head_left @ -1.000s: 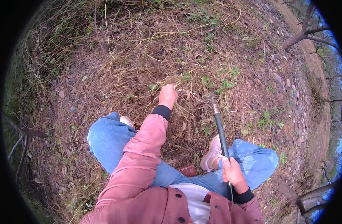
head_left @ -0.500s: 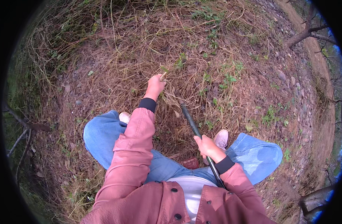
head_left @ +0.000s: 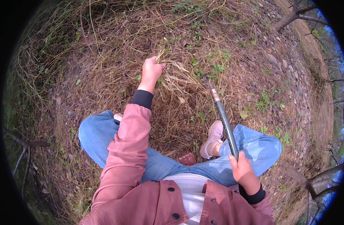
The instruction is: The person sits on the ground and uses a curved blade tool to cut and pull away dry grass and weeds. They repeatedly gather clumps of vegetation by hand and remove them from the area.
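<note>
My left hand [head_left: 152, 73] is closed around a bunch of dry straw-coloured grass [head_left: 179, 78], its stems trailing off to the right. On the right, my right hand [head_left: 242, 169] grips the near end of a hand tool with a long dark green handle [head_left: 226, 122]. A silvery collar joins that handle to a dark metal head, which sits among the stems at the right end of the bunch. The shape of the head is mostly hidden by grass and too small to make out.
Matted dry grass and small green weeds [head_left: 265, 100] cover the ground. Between my legs lies a dull red block [head_left: 187, 159]. My right shoe [head_left: 213, 139] is close to the tool handle. Stones [head_left: 271, 59] and bare branches [head_left: 292, 17] lie to the right.
My right hand has moved back and to the right, sliding to the near end of the handle, and the tool's metal head now shows. My left hand has moved slightly forward, lifting the grass bunch.
</note>
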